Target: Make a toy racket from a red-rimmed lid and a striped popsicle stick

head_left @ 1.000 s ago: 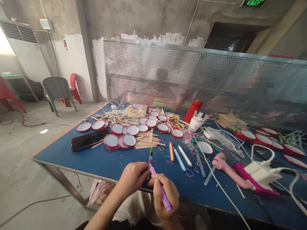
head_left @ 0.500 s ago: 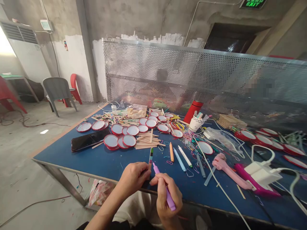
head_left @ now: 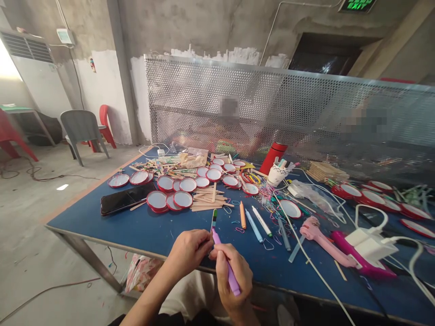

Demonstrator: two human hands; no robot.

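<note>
While my right hand [head_left: 240, 268] clasps the purple marker [head_left: 233, 281], my left hand [head_left: 190, 248] pinches the striped stick [head_left: 214, 218], seemingly steadying it.

Both the left hand [head_left: 192, 250] and the right hand [head_left: 234, 274] are bare, with slim fingers, and the left forearm [head_left: 152, 292] is uncovered too, a smooth, slender length that narrows towards the wrist and runs down to the lower edge of the view. Pale beige trousers [head_left: 186, 292] of soft-looking, lightly creased cloth cover the lap. Below them, along the bottom edge, shows a plain black garment [head_left: 197, 318], too closely cropped to tell its cut, its sleeve length or any marking on it.
</note>
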